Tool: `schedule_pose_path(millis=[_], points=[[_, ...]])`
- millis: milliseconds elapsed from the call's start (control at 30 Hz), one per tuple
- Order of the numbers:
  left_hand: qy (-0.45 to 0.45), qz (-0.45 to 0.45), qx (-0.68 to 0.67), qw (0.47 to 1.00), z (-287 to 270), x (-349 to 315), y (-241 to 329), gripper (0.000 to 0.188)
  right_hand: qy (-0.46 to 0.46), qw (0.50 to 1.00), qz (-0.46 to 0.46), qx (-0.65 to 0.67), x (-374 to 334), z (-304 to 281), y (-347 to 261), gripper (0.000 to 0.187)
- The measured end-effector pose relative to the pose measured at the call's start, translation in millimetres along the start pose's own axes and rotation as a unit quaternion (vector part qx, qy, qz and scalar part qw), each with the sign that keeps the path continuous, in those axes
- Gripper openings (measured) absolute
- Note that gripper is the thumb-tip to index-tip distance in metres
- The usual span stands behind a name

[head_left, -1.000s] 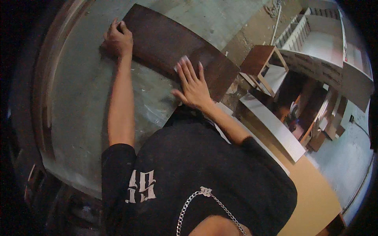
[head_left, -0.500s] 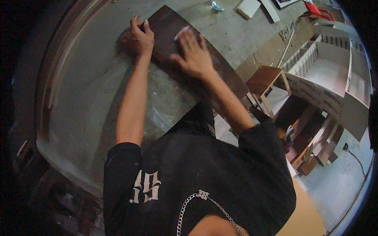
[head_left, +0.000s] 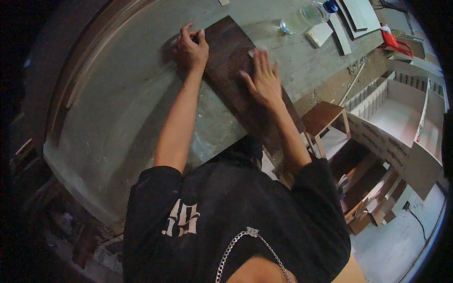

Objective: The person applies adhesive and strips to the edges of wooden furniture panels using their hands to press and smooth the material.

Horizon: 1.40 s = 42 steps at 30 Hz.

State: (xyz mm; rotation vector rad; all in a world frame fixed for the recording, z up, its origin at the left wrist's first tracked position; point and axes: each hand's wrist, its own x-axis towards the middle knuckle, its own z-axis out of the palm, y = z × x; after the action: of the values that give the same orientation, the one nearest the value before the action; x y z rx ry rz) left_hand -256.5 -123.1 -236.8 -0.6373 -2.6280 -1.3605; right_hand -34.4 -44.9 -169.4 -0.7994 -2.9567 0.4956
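Note:
A long dark brown board (head_left: 226, 42) lies slantwise on the grey-green worktable (head_left: 113, 118), its near right end reaching past the table edge toward my body. My right hand (head_left: 265, 85) is flat on the board, fingers stretched and thumb apart. Something small and whitish (head_left: 252, 54) shows by its fingertips; most of it is covered, and its kind is unclear. At the board's left edge rests my left hand (head_left: 192, 49), fingers loosely bent and a gap between thumb and forefinger. Nothing can be seen in it.
A clear bottle with a blue cap (head_left: 309, 18) lies at the far side, near a white block (head_left: 319, 35) and pale strips (head_left: 340, 35). To the right are a small brown wooden stand (head_left: 323, 115), a large white compartmented cabinet frame (head_left: 391, 101) and stacked board offcuts (head_left: 377, 203).
The view has shifted, so the table and board sit farther right and lower, and more of the bottle shows. My right hand has slid slightly nearer along the board; my left stays beside it.

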Motion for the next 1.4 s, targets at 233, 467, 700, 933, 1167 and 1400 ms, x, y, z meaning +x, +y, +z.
schedule_pose_path(millis=[233,467,700,933,1167,1400], points=[[0.045,-0.061,-0.037,0.996,-17,-4,-1,0.032,-0.105,0.984,-0.142,-0.037,-67,7,-49,0.082],[0.038,-0.058,-0.064,0.996,2,0,3,0.029,0.030,0.992,-0.125,-0.007,80,21,-9,0.080],[0.029,-0.099,-0.043,0.994,-23,-1,1,0.024,-0.109,0.965,-0.240,0.000,-8,14,-27,0.085],[0.097,-0.112,-0.267,0.952,5,-1,-8,0.032,-0.079,0.954,-0.288,-0.023,32,21,-54,0.075],[0.051,-0.081,-0.143,0.985,-6,4,15,0.032,0.018,0.985,-0.156,-0.072,93,5,-3,0.076],[0.119,-0.055,-0.186,0.974,11,5,-25,0.029,-0.082,0.983,-0.155,-0.050,-33,-2,-19,0.080]])
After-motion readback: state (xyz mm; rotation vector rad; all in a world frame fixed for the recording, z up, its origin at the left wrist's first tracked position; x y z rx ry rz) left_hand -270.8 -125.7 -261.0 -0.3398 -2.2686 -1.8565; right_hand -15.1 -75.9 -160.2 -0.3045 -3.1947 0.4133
